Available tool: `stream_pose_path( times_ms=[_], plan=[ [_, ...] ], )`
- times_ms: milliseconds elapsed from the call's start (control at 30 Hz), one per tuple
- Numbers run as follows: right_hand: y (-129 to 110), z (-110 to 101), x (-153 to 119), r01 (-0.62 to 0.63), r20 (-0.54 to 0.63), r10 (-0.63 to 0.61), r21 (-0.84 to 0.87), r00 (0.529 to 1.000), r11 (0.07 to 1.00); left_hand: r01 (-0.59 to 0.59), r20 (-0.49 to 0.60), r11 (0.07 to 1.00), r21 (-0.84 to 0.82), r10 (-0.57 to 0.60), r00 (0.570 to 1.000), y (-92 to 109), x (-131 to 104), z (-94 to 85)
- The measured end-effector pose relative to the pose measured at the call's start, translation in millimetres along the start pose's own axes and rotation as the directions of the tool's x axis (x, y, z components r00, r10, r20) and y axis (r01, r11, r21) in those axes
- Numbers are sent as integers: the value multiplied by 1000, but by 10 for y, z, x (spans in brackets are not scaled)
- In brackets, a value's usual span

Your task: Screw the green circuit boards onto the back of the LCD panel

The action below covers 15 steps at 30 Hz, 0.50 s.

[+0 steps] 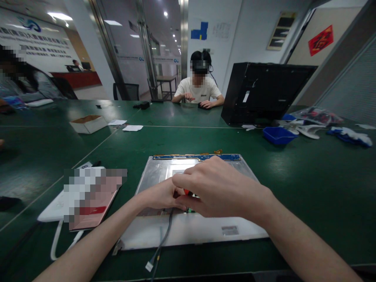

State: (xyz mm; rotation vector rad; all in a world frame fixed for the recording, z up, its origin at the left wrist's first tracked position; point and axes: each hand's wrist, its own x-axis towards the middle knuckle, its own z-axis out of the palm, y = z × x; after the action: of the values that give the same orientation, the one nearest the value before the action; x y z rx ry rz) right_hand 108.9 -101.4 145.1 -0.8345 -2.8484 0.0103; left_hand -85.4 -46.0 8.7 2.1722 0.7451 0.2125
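So I'm sitting at a big dark green table (308, 176) with a flat, rectangular silver-and-white panel (205, 229) lying right in front of me, and both my hands are over the middle of it. My right hand (217, 188) has its fingers curled in, closed around a small red-orange and black object (187, 192) (most of it is buried behind my knuckles, so don't ask me the shape). My left hand (169, 194) is just beside it, fingertips bunched in close to the right ones; can't tell whether they're pinching anything. A sliver of green circuit board (190, 210) peeks out under my fingers, and a thin grey cable (168, 231) runs from near my left hand over the panel's near edge, with a small white plug (149, 266) by it. Along the far edge there's a long, narrow blue circuit strip (176, 157). Off to my left, a pink flat rectangular thing (96, 209) overlaps a white slab-shaped device (54, 205). Past the panel, on the right, sits a shallow blue plastic tray (279, 135).
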Motion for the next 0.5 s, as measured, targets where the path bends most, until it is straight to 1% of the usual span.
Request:
stream_pose_path(
  times_ms=[100, 200, 267, 367, 433, 500],
  plan=[
    [-10, -13, -16, 26, 14, -27, 52, 1000, 998, 28, 30, 994, -102, -25, 999, 34, 11, -8],
    [-15, -13, -6, 41, 35, -43, 65, 998, 997, 30, 18, 989, -148, -28, 999, 97, 9, -29],
    [-12, -2, 12, 38, 29, -40, 46, 999, 998, 45, 17, 989, -144, -43, 999, 120, 2, -40],
    [0, 21, 37, 0, 8, 1, -22, 1000, 1000, 62, 26, 994, -86, -60, 998, 107, -2, -45],
    [9, 28, 40, -32, -1, 32, -63, 1000, 998, 45, 33, 997, -54, -44, 998, 85, 2, -42],
    [14, 19, 31, -36, 0, 36, -56, 999, 998, 10, 43, 998, -54, -7, 999, 66, 7, -35]
  ],
)
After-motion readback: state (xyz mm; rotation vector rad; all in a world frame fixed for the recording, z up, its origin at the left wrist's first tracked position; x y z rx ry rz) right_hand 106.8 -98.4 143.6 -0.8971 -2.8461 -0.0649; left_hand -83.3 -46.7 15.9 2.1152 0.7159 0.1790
